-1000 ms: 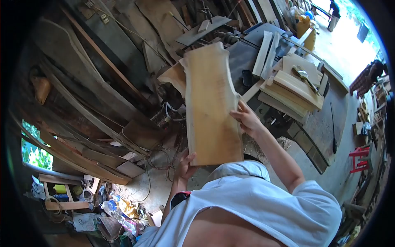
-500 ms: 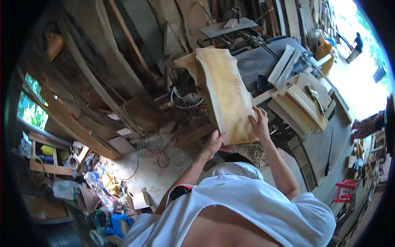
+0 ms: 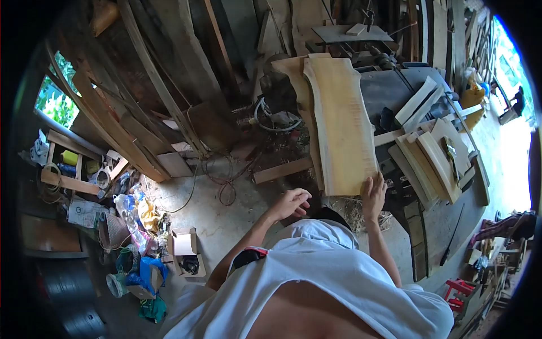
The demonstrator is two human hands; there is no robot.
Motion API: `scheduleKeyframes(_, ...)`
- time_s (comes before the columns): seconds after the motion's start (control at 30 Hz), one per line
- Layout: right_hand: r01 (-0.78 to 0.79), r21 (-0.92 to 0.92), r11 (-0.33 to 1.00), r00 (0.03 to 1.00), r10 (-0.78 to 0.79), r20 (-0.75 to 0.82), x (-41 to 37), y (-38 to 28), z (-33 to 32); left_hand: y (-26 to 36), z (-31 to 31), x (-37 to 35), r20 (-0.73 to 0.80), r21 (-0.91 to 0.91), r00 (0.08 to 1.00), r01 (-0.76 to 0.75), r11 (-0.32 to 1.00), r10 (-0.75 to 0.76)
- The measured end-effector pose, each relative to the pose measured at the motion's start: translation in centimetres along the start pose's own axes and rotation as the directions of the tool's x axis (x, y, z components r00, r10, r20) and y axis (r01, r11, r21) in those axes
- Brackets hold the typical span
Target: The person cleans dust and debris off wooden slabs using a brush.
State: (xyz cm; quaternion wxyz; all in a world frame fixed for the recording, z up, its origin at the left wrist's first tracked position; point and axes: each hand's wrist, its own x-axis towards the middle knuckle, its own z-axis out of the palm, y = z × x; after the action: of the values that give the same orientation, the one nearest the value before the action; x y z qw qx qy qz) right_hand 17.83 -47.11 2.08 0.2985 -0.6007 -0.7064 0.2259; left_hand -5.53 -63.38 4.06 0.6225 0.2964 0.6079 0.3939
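A long pale wooden board (image 3: 341, 124) with wavy natural edges lies on top of another wavy-edged board (image 3: 302, 85), its near end toward me. At the near right corner, my right hand (image 3: 374, 198) has its fingers closed on the board's edge; the thumb is mostly hidden. My left hand (image 3: 291, 204) is off the wood, just left of the near end, fingers loosely bent and apart with nothing in them.
Smaller boards (image 3: 426, 164) are stacked to the right on a workbench (image 3: 437, 226). A coiled cable (image 3: 226, 183) lies on the floor. Long planks (image 3: 164, 73) lean at the back left. A cardboard box (image 3: 183, 243) and assorted bags sit at lower left. A red stool (image 3: 458, 291) stands at right.
The top board has been lowered and now lies lined up over the board beneath. My left hand has let go and drawn back. My right hand has stayed at the near right corner.
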Motion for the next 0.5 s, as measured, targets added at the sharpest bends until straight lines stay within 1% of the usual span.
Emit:
scheduleKeyframes(0.03, -0.004, -0.007, 1.000, 1.000, 0.004, -0.005, 0.0, 0.5, 0.2, -0.5, -0.1, 0.1, 0.010, -0.001, 1.000, 0.000, 1.000, 0.000)
scheduleKeyframes(0.1, 0.200, -0.117, 0.973, 0.972, -0.212, -0.104, 0.2, 0.9, 0.5, -1.1, -0.4, 0.1, -0.056, 0.013, 0.997, -0.061, 0.998, 0.062)
scheduleKeyframes(0.13, 0.288, -0.147, 0.946, 0.936, -0.310, -0.167, 0.4, 1.0, 0.6, -1.3, -0.5, 0.0, -0.076, 0.006, 0.993, -0.089, 0.996, 0.090)
scheduleKeyframes(0.17, 0.273, -0.164, 0.948, 0.938, -0.301, -0.174, 0.7, 1.2, 0.4, -1.6, -0.5, -0.1, -0.053, 0.005, 0.995, -0.088, 0.996, 0.088)
scheduleKeyframes(0.23, 0.367, -0.265, 0.892, 0.901, -0.411, -0.135, 1.3, 0.6, -0.5, -1.7, -0.5, -0.2, -0.115, -0.011, 0.987, -0.113, 0.994, 0.111)
scheduleKeyframes(0.27, 0.372, -0.234, 0.899, 0.905, -0.407, -0.125, 1.5, 0.0, -1.0, -2.1, -0.5, 0.0, -0.114, -0.017, 0.985, -0.132, 0.991, 0.129)
scheduleKeyframes(0.3, 0.392, -0.292, 0.872, 0.900, -0.430, -0.076, 1.9, -1.4, -2.4, -2.1, -0.2, 0.7, -0.078, -0.016, 0.988, -0.137, 0.990, 0.135)
scheduleKeyframes(0.37, 0.368, -0.281, 0.887, 0.920, -0.391, -0.030, 2.8, -1.6, -2.6, -2.6, -0.1, 0.6, -0.127, -0.011, 0.981, -0.148, 0.989, 0.145)
scheduleKeyframes(0.4, 0.356, -0.284, 0.890, 0.924, -0.381, -0.038, 3.4, -1.1, -2.6, -2.5, 0.2, 0.8, -0.149, -0.001, 0.976, -0.159, 0.987, 0.157)
scheduleKeyframes(0.43, 0.367, -0.327, 0.871, 0.917, -0.398, -0.029, 4.1, -0.5, -2.3, -2.2, 0.4, 1.1, -0.139, 0.009, 0.977, -0.161, 0.987, 0.161)
scheduleKeyframes(0.47, 0.381, -0.365, 0.849, 0.908, -0.418, -0.024, 5.2, -0.3, -2.0, -1.8, 0.6, 1.5, -0.152, 0.054, 0.972, -0.174, 0.983, 0.180)
scheduleKeyframes(0.5, 0.374, -0.360, 0.855, 0.909, -0.414, -0.039, 6.1, -0.8, -1.8, -1.2, 0.6, 1.9, -0.166, 0.101, 0.966, -0.184, 0.978, 0.199)
